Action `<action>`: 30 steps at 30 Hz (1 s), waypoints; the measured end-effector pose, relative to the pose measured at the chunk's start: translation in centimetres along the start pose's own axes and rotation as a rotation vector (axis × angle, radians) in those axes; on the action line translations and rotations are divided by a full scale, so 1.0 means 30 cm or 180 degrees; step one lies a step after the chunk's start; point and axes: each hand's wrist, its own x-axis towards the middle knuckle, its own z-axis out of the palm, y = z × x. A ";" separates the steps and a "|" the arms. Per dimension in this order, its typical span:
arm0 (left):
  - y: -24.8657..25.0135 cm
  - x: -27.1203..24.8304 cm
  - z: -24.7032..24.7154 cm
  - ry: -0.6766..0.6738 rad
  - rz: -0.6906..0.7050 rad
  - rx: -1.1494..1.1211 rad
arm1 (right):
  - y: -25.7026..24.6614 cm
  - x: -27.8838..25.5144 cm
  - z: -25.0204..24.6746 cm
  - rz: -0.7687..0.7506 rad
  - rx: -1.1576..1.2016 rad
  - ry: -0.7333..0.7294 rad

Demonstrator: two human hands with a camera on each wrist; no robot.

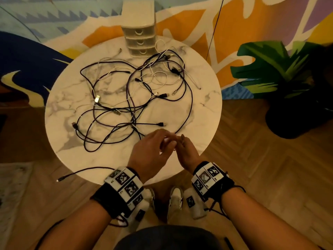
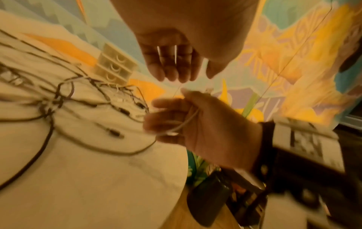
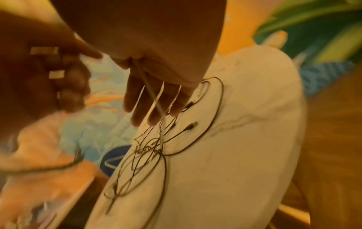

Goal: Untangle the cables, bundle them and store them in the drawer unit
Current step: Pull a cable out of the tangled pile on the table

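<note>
A tangle of black, purple and white cables lies spread over the round marble table. The white three-drawer unit stands at the table's far edge with its drawers closed. Both hands hover together over the near right part of the table. My right hand grips a thin white cable looped in its curled fingers, its plug sticking up. That cable runs down from the right hand into the tangle. My left hand hangs just above, fingers nearly straight, thumb apart.
One black cable end dangles off the table's near left edge. A green plant in a black pot stands on the wooden floor to the right. A thin black cord hangs down the painted wall. A pale rug lies at the left.
</note>
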 end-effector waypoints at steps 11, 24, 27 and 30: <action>0.036 0.112 0.014 -0.0117 0.0956 0.0217 | -0.068 0.078 -0.020 0.0101 -0.0162 -0.0357; -0.557 0.213 0.117 -0.1319 -0.1079 0.0184 | -0.039 0.199 -0.066 0.0162 0.1725 0.0555; -0.639 0.326 0.018 -0.0456 -0.1277 0.0103 | -0.084 0.227 -0.143 0.0012 0.2181 0.1015; -0.674 0.403 -0.042 0.0167 -0.1338 -0.0029 | -0.114 0.241 -0.223 -0.0095 0.2640 0.1566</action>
